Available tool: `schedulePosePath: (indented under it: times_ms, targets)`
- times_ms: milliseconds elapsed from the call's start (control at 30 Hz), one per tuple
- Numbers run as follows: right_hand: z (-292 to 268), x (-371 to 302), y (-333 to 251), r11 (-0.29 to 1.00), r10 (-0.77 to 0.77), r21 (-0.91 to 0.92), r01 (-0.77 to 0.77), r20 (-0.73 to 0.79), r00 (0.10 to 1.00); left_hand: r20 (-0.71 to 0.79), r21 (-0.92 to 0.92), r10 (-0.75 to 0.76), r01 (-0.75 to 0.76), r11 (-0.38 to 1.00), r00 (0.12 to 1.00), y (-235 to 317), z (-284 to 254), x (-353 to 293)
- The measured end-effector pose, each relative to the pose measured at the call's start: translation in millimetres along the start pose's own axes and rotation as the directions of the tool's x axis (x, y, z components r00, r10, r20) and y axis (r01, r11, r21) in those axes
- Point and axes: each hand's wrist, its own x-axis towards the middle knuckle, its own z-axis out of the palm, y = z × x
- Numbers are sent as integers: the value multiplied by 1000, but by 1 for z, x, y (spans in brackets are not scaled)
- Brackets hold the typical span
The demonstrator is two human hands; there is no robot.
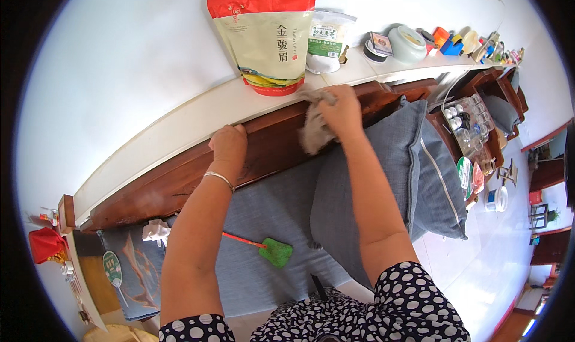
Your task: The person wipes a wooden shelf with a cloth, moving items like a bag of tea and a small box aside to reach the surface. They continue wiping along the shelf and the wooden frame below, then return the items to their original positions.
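Observation:
In my right hand a crumpled grey-brown cloth is gripped. It drapes over the top edge of the dark wooden backrest of a sofa. My left hand, with a bangle at the wrist, is curled over the same top edge farther left; its fingertips are hidden behind the wood. Just beyond the cloth, a large cream and red pouch stands upright on the white ledge. A smaller white and green pouch is beside it.
Grey cushions lean at the right of the seat. A green fly swatter with a red handle lies on the grey seat pad. Jars and small items, including a pale round jar, line the ledge. A tray of glasses stands at right.

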Motion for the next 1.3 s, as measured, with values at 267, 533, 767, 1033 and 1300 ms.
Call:
schedulePosePath:
  times_ms: [267, 533, 767, 1033, 1300]
  targets:
    - [8, 42, 2, 965, -106, -246, 89, -56, 993, -30, 57, 54, -52, 997, 998, 1, -5, -5]
    - [29, 48, -3, 772, -100, -584, 250, 276, 956, 14, 6, 23, -23, 1000, 1000, 3, -11, -5]
    - [-3, 26, -2, 954, 47, -293, 56, 330, 943, 34, 61, 28, -30, 998, 999, 0, -12, -5]
    - [-36, 13, 64, 926, 298, 279, -256, -119, 947, 14, 76, 64, -65, 995, 998, 1, -18, -8]
    - [7, -6, 56, 889, 110, -440, -123, -56, 992, -12, -7, -23, 22, 1000, 1000, 6, -28, -10]
